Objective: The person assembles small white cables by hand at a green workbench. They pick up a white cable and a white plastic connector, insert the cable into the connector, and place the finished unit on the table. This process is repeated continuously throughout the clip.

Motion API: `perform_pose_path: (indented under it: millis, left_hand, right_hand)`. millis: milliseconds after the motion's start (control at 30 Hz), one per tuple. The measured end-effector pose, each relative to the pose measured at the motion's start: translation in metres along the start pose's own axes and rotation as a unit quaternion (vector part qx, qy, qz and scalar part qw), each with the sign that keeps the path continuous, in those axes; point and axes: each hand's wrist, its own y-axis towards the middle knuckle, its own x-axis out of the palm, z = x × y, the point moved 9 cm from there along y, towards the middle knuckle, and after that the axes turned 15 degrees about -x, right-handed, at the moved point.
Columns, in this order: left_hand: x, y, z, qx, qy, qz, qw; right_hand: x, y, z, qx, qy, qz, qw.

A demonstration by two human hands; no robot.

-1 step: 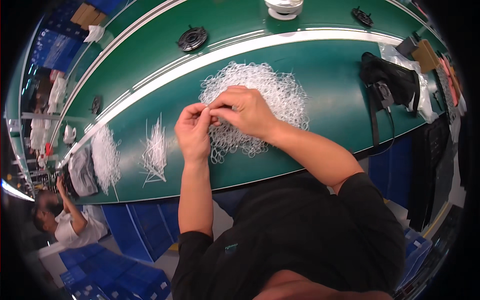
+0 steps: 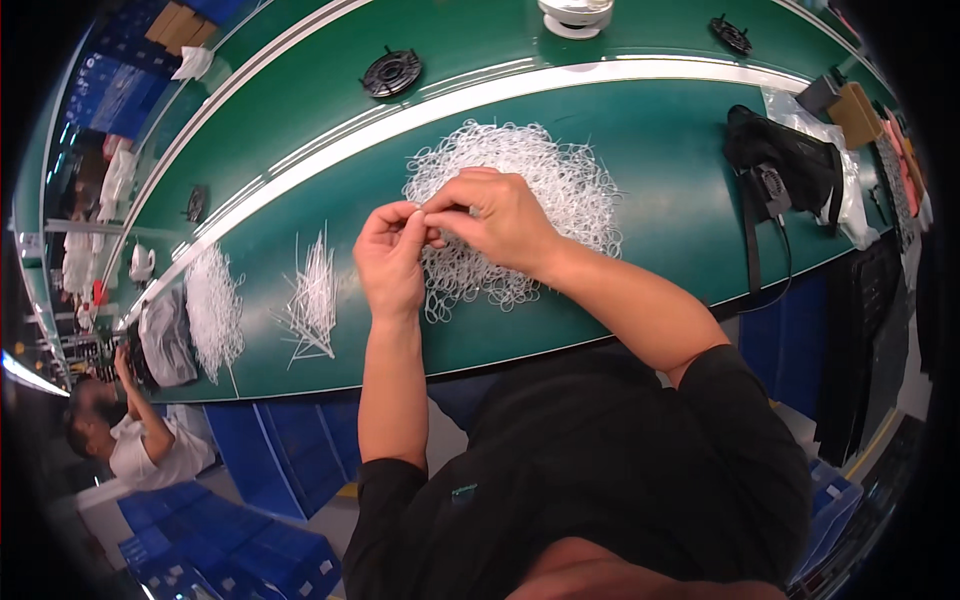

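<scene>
My left hand (image 2: pixel 392 255) and my right hand (image 2: pixel 495 220) meet fingertip to fingertip just over the left side of a big heap of white looped ties (image 2: pixel 570 185), thin strips that look like plastic cable ties. Both hands are closed in a pinch. A tiny pale bit shows between the fingertips, too small to name, and the fingers hide the rest. Left of my hands, a loose bunch of straight white ties (image 2: pixel 316 295) lies on the green tabletop (image 2: pixel 660 150). Farther left is another pile of white ties (image 2: pixel 212 310).
Black mesh bag (image 2: pixel 775 155) with a strap and cable lies at right, beside clear plastic and a cardboard box (image 2: pixel 854 115). Black round parts (image 2: pixel 391 74) stand beyond the white rail. A co-worker (image 2: pixel 150 440) is at far left; blue bins (image 2: pixel 290 450) sit below the table edge.
The whole view has shifted very slightly. My hands keep the same pinch, and the piles look unchanged.
</scene>
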Motion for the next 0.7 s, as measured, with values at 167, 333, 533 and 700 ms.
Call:
perform_pose_path:
  millis: [167,333,533,700]
  left_hand:
    - [0.004,-0.001,0.0,0.003,-0.007,-0.018,1.0]
    - [0.008,-0.007,0.005,0.01,0.068,-0.016,0.997]
    - [0.01,-0.002,-0.003,-0.004,0.167,0.022,0.986]
    - [0.031,-0.021,0.041,0.265,0.347,0.034,0.899]
  right_hand:
    - [0.005,-0.003,0.005,0.097,0.074,-0.006,0.993]
    - [0.003,-0.007,0.009,0.135,0.084,-0.005,0.987]
    - [0.004,-0.002,0.015,0.102,0.005,-0.041,0.994]
    - [0.007,-0.008,0.028,0.144,0.004,-0.07,0.987]
